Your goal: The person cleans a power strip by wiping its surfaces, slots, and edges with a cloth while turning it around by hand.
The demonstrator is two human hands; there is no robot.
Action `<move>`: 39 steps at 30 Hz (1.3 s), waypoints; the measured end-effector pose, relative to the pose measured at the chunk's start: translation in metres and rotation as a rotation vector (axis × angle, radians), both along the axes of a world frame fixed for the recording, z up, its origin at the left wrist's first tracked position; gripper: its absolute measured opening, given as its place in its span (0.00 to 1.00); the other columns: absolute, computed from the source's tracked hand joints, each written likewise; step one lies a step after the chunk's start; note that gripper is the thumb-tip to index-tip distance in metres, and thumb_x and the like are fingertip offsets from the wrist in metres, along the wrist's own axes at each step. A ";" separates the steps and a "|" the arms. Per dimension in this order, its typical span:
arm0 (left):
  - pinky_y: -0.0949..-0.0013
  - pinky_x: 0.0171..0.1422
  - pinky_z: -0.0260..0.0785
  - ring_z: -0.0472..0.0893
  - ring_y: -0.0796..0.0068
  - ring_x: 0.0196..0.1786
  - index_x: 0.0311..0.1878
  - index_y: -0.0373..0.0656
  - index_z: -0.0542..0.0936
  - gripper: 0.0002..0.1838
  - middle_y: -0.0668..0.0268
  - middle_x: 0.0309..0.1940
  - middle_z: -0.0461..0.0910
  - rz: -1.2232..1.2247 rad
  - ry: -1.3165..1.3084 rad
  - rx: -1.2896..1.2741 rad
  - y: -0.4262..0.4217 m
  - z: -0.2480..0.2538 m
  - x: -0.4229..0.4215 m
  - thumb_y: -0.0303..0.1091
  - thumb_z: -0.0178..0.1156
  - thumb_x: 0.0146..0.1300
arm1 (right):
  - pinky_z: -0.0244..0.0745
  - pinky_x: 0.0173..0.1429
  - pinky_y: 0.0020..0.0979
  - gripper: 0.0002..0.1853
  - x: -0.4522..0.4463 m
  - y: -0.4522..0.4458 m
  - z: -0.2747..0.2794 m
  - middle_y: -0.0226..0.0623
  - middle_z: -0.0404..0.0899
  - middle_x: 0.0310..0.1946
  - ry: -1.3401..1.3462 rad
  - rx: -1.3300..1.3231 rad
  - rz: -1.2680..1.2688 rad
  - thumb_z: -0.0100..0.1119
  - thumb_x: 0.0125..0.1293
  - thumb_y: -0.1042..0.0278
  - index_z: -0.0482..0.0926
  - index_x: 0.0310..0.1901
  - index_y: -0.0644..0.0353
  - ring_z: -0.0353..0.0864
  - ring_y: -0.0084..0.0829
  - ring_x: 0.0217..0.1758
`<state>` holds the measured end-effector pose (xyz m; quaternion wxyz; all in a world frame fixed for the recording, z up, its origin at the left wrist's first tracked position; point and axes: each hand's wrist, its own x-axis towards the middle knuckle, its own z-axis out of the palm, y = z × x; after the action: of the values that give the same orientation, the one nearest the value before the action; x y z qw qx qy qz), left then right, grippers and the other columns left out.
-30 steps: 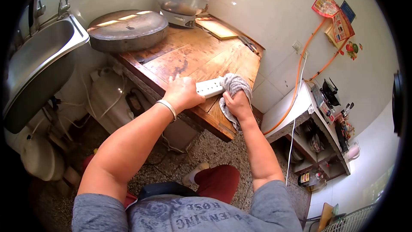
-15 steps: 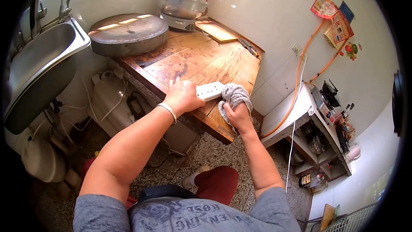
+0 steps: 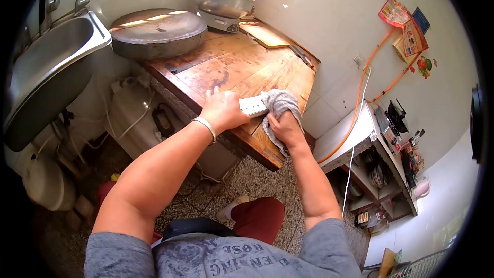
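A white power strip [image 3: 252, 106] with dark socket holes is over the near part of the wooden tabletop [image 3: 221, 74]. My left hand [image 3: 225, 109] grips its left end, the thumb along the near edge and the fingers on the far side. Bunched in my right hand [image 3: 286, 125] is a grey cloth [image 3: 281, 102], which covers the right end of the strip. What lies under the cloth is hidden.
A large round lidded pan [image 3: 158, 33] and a steel pot on an appliance [image 3: 221, 7] stand at the back. The sink [image 3: 62, 46] is on the left. An orange hose [image 3: 358, 108] and white cable run down to a low shelf unit [image 3: 378, 170].
The cloth has moved left along the power strip, covering more of its right end. My left hand keeps its grip. The whole view has shifted slightly.
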<state>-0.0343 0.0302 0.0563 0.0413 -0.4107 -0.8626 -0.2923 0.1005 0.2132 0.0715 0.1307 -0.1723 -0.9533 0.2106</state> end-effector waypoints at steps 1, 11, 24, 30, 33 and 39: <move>0.47 0.72 0.68 0.81 0.44 0.60 0.45 0.37 0.87 0.30 0.47 0.47 0.87 0.001 0.000 -0.009 0.000 -0.001 0.001 0.55 0.71 0.50 | 0.72 0.68 0.41 0.17 0.010 0.009 -0.012 0.57 0.83 0.51 0.208 0.101 0.126 0.60 0.70 0.67 0.82 0.54 0.69 0.81 0.52 0.58; 0.44 0.73 0.67 0.80 0.43 0.61 0.46 0.38 0.86 0.29 0.47 0.48 0.87 -0.002 -0.044 -0.012 -0.002 0.000 0.001 0.55 0.71 0.51 | 0.71 0.72 0.42 0.18 0.008 0.015 -0.015 0.61 0.83 0.55 0.294 0.119 0.178 0.59 0.68 0.68 0.82 0.57 0.68 0.81 0.55 0.63; 0.45 0.76 0.64 0.79 0.42 0.65 0.47 0.39 0.85 0.30 0.49 0.49 0.87 0.020 -0.024 -0.001 0.000 -0.001 0.001 0.55 0.72 0.50 | 0.75 0.66 0.39 0.18 0.008 0.017 -0.006 0.56 0.85 0.51 0.382 0.227 0.300 0.59 0.70 0.67 0.82 0.55 0.71 0.84 0.48 0.57; 0.41 0.78 0.62 0.78 0.40 0.67 0.52 0.38 0.84 0.33 0.47 0.51 0.87 0.001 -0.050 -0.043 -0.001 0.004 0.002 0.55 0.71 0.50 | 0.78 0.55 0.41 0.16 0.001 0.014 -0.009 0.57 0.84 0.37 0.370 0.180 0.191 0.62 0.69 0.64 0.82 0.46 0.73 0.85 0.47 0.42; 0.40 0.80 0.61 0.77 0.39 0.68 0.52 0.39 0.84 0.32 0.48 0.54 0.86 0.038 0.034 0.061 0.002 -0.008 0.002 0.55 0.71 0.50 | 0.79 0.53 0.44 0.17 0.008 0.010 0.006 0.62 0.85 0.37 0.603 0.476 0.462 0.61 0.69 0.62 0.83 0.43 0.74 0.85 0.54 0.40; 0.37 0.82 0.58 0.77 0.38 0.68 0.53 0.38 0.85 0.33 0.53 0.61 0.84 0.001 -0.039 -0.056 0.001 0.003 0.001 0.55 0.72 0.52 | 0.78 0.59 0.43 0.15 0.004 0.009 0.003 0.61 0.85 0.41 0.312 0.044 0.198 0.61 0.66 0.67 0.83 0.46 0.73 0.86 0.48 0.46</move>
<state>-0.0329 0.0307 0.0589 0.0131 -0.4057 -0.8712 -0.2762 0.1043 0.2225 0.0740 0.2594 -0.0402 -0.9382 0.2256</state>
